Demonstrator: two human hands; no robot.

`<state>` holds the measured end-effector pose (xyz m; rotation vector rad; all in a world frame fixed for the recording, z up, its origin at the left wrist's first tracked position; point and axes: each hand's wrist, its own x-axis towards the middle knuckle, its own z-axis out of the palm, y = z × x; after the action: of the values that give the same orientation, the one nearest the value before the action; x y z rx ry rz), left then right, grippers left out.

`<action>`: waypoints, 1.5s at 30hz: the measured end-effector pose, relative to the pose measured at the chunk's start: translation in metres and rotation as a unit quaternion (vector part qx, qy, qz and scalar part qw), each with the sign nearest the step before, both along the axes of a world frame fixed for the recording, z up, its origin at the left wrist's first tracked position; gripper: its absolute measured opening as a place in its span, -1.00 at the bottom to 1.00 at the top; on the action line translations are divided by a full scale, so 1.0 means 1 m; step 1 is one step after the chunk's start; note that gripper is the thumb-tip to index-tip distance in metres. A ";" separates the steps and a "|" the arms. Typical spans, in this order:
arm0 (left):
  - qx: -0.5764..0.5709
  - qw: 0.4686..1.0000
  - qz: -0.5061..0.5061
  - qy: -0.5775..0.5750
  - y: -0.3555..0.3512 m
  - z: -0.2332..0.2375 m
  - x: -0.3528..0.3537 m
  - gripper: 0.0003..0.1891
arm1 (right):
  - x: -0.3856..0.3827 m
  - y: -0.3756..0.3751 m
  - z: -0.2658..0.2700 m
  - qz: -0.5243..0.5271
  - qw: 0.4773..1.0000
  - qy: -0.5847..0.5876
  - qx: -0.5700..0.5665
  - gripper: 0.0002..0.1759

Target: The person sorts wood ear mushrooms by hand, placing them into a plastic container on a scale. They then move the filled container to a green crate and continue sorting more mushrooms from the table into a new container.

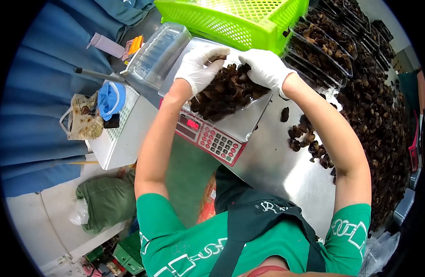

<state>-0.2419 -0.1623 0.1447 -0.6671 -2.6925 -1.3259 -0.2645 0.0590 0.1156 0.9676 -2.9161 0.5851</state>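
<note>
A clear plastic tray heaped with dark dried wood ear mushrooms (226,92) sits on a scale (212,138) with a red-edged keypad and a lit red display. My left hand (199,67), in a white glove, is at the heap's far left side, thumb and fingers closed around a brownish mushroom piece. Across from it, my gloved right hand (267,69) reaches over the tray's far right corner. Its fingers are bent together against the mushrooms, and their tips are partly hidden, so what they grip does not show.
A stack of empty clear trays (159,53) stands left of the scale. Beyond it is a green plastic basket (249,34). Filled trays (320,51) and a large mushroom pile (374,129) cover the right side. Loose pieces (302,134) lie on the metal table (277,161).
</note>
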 end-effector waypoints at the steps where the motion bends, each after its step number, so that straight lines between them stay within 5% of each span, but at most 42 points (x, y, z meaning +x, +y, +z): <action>1: -0.004 1.000 -0.002 0.008 0.007 0.006 0.004 -0.71 | -0.002 0.002 -0.003 0.011 0.999 0.035 -0.039 -0.71; 6: 0.063 0.998 0.009 -0.005 0.016 0.003 0.000 -0.73 | 0.002 0.024 0.014 -0.034 0.950 -0.139 -0.277 -0.78; 12: -0.024 0.997 -0.043 0.053 0.050 0.008 0.005 -0.74 | 0.021 0.097 0.026 -0.108 0.950 -0.096 -0.277 -0.73; 15: -0.062 0.985 -0.101 0.129 0.080 0.007 0.007 -0.75 | 0.043 0.154 0.024 -0.110 0.911 -0.279 -0.283 -0.81; 18: -0.134 0.963 -0.096 0.214 0.114 -0.003 0.011 -0.82 | 0.078 0.209 0.002 -0.161 0.957 -0.213 -0.113 -0.77; 22: -0.292 0.940 0.024 0.176 0.128 0.008 0.023 -0.85 | 0.129 0.279 -0.022 -0.205 0.930 -0.200 0.230 -0.52; 24: -0.344 0.930 0.056 0.116 0.127 0.016 0.025 -0.86 | 0.152 0.310 -0.041 -0.225 0.962 -0.122 0.100 -0.47; 28: -0.268 0.944 0.087 0.171 0.142 0.000 0.044 -0.91 | 0.155 0.304 -0.034 -0.240 0.963 -0.120 -0.033 -0.55; 30: -0.225 0.958 0.057 0.167 0.163 0.003 0.066 -0.90 | 0.147 0.271 -0.029 -0.298 0.879 -0.251 -0.274 -0.56; 33: -0.165 0.964 0.025 0.209 0.192 -0.006 0.094 -0.62 | 0.146 0.193 0.023 -0.272 0.795 -0.372 -0.395 -0.41; 36: -0.082 0.986 -0.009 0.145 0.210 -0.016 0.111 -0.36 | 0.143 0.152 0.001 -0.204 0.651 -0.409 -0.606 -0.32; 38: -0.053 0.994 -0.012 0.093 0.200 -0.008 0.121 -0.28 | 0.138 0.133 0.000 -0.159 0.689 -0.394 -0.588 -0.41; 40: -0.020 0.996 -0.007 0.081 0.171 0.016 0.133 -0.29 | 0.128 0.131 -0.003 -0.148 0.670 -0.432 -0.585 -0.52; 41: 0.012 0.985 -0.001 0.171 0.151 0.015 0.139 -0.32 | 0.122 0.119 0.014 -0.216 0.677 -0.433 -0.554 -0.65; 42: 0.043 0.965 0.005 0.258 0.128 0.009 0.145 -0.36 | 0.113 0.118 0.017 -0.192 0.731 -0.397 -0.520 -0.70; 45: -0.090 0.937 0.201 0.270 0.059 -0.005 0.166 -0.46 | 0.082 0.111 0.031 -0.243 0.824 -0.358 -0.367 -0.71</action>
<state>-0.0760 -0.1030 0.1400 -0.3819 -2.3316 -0.6780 -0.1827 0.1700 0.1465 -0.1451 -2.7422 2.1379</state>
